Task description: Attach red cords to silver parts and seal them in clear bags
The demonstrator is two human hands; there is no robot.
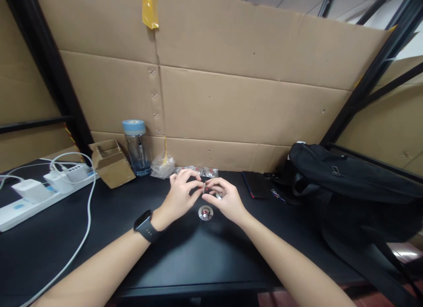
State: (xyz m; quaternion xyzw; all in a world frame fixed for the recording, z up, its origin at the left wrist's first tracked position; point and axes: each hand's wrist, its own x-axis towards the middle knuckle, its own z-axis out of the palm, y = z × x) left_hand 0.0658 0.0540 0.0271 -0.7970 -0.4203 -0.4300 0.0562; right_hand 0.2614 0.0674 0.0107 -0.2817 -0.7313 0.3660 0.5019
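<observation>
Above the black table, my left hand (183, 193) and my right hand (228, 198) meet at the fingertips. Between them is a small, thin piece with red and metallic parts (204, 188), too small to name, and both hands pinch it. A bit of something shiny (218, 195) shows under the fingers of my right hand; most of it is hidden. Just below the hands, a round silver disc (205, 213) with a raised domed centre and a reddish spot lies on the table. Small clear packets (210, 172) with red bits lie behind the fingers.
At the left are a white power strip (33, 202) with chargers and a cable, an opened cardboard box (114, 166) and a blue-lidded bottle (136, 148). Clear plastic bags (163, 166) lie beside it. A dark flat case (255, 185) and a black bag (357, 188) occupy the right.
</observation>
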